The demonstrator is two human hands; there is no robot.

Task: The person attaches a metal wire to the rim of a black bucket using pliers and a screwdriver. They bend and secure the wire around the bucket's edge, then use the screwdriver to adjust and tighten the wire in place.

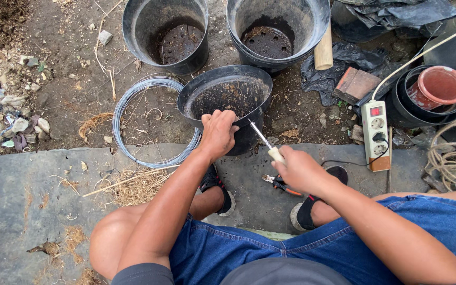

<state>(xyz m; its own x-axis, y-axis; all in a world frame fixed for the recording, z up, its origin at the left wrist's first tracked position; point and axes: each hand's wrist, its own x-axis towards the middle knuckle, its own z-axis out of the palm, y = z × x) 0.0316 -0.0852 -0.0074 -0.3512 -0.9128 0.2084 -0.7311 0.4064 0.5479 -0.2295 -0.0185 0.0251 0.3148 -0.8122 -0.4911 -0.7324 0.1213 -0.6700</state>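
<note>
right hand (299,170) fisted on screwdriver (264,140), tip up-left at pot (227,97), left hand (218,132) clutching rim

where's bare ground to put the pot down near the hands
Free: the grey slab left of the left knee, below the wire coil, apart from straw. Crowded: right of the right hand, with pliers, power strip and rope; two black pots behind.

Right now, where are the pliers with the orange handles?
In the head view, the pliers lie on the grey mat between the person's feet, just below the right hand holding the screwdriver.
</note>
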